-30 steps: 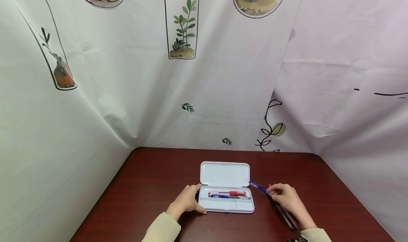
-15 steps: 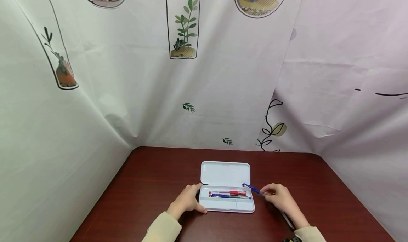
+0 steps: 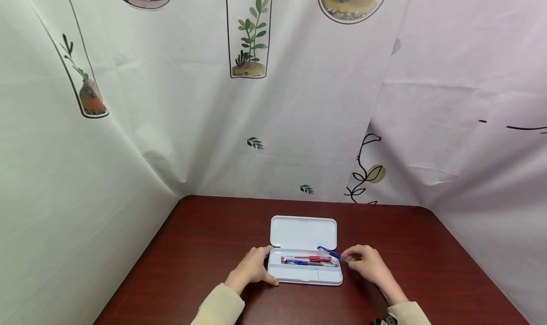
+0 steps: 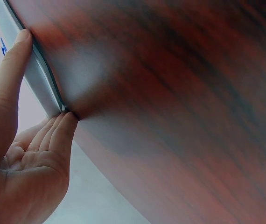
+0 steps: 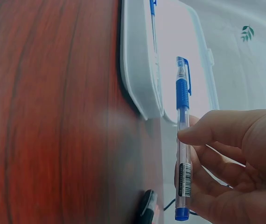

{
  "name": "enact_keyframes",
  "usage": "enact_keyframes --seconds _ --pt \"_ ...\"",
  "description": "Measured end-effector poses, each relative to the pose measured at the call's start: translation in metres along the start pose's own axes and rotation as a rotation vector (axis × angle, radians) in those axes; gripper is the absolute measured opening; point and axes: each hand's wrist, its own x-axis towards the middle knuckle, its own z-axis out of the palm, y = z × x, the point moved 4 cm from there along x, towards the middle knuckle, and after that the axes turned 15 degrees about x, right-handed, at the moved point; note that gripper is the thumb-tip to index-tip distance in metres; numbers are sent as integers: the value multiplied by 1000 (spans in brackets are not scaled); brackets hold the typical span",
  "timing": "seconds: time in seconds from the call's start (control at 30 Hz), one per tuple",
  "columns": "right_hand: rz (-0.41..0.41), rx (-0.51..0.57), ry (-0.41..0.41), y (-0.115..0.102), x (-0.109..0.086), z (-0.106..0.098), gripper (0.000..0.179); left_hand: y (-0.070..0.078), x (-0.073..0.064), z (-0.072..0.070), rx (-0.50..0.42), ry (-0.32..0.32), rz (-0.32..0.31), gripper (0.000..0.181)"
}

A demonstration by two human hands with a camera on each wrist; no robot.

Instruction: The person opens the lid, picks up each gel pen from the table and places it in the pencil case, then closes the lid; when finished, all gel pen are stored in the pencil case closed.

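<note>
softly, right fingers (image 5: 217,170) pinch a blue pen (image 5: 182,95)

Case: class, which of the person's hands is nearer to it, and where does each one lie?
Left. The left hand holds the case at its left end; the right hand is beside its right end, pinching a blue pen.

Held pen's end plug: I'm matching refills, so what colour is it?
Blue; the end plug shows best in the right wrist view.
</note>
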Motion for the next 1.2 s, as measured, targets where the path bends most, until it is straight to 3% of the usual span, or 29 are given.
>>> enact_keyframes --seconds 0.27,0.53,0.8,1.2 --pt "-36 -8 -28 -3 2 8 15 1 -2 -1 2 6 3 86" --pt "-200 28 -91 -11 5 15 14 1 -2 -3 -12 5 10 83" --pt "-105 -103 -90 -13 8 22 19 2 -2 -3 -13 12 13 82" --pt "-108 -38 -157 -20 13 33 13 -1 0 1 1 0 -13 87"
